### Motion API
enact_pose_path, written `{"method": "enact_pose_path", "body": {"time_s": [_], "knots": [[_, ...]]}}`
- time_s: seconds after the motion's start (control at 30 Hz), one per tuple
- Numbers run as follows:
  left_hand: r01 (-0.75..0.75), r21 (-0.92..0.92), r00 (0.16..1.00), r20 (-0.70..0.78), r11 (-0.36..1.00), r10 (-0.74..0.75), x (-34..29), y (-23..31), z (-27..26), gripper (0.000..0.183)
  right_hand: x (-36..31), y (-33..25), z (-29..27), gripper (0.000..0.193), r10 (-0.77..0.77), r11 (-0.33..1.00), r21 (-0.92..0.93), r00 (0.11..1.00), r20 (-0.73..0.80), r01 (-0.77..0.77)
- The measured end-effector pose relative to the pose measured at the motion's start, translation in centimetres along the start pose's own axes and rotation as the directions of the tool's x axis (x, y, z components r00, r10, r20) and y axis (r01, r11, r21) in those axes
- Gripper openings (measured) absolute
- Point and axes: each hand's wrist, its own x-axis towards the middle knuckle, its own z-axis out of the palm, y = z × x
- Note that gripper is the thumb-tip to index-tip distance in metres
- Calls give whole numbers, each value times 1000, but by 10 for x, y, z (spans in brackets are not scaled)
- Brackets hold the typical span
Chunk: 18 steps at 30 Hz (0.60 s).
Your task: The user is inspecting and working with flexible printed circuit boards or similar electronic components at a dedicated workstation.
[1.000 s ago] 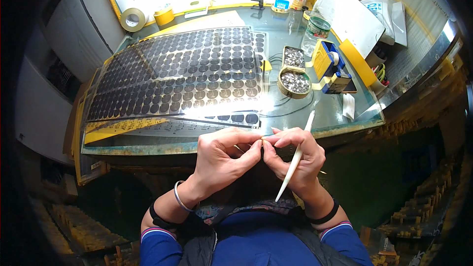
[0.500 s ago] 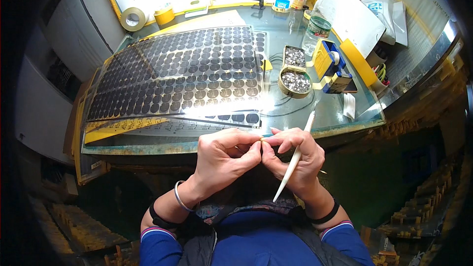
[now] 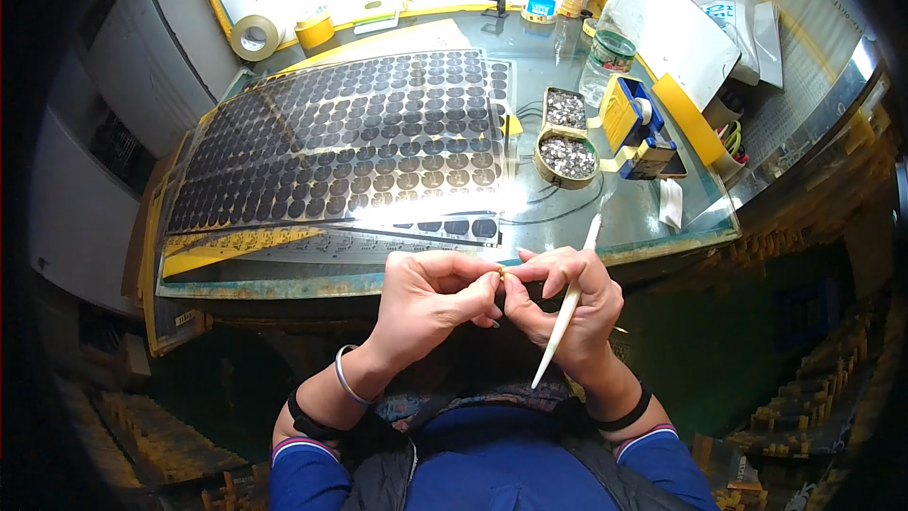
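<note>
My left hand (image 3: pixel 430 301) and my right hand (image 3: pixel 567 308) meet fingertip to fingertip just below the front edge of the glass table (image 3: pixel 653 218). Between the fingertips sits a tiny part (image 3: pixel 502 273), too small to identify. My right hand also holds a long white pointed stick (image 3: pixel 566 314), which runs from above the knuckles down toward my wrist. Beyond the hands lies a large clear sheet (image 3: pixel 350 142) covered with rows of several dark round discs.
Two small tins (image 3: pixel 566 153) of little silvery parts stand right of the sheet. A blue and yellow tape dispenser (image 3: pixel 638 123), a clear bottle (image 3: pixel 610 43), tape rolls (image 3: pixel 253 36) and white papers (image 3: pixel 681 28) sit toward the back and right.
</note>
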Motion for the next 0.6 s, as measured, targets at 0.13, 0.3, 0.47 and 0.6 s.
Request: {"method": "enact_pose_path", "body": {"time_s": [0.13,0.3,0.47,0.6], "knots": [[25,-26,1000,0,999,-25,1,0,0,12,0,1,0,33,18,1000,17,1000,-3,-18],[-15,37,1000,-3,999,15,1,-3,-1,11,0,0,1,32,20,1000,4,1000,7,-20],[51,-128,999,-3,990,-52,2,-7,-4,11,-1,0,0,32,85,993,82,996,28,-87],[97,-160,995,-10,982,-100,2,-6,-5,14,-2,1,0,31,143,979,138,988,57,-150]]}}
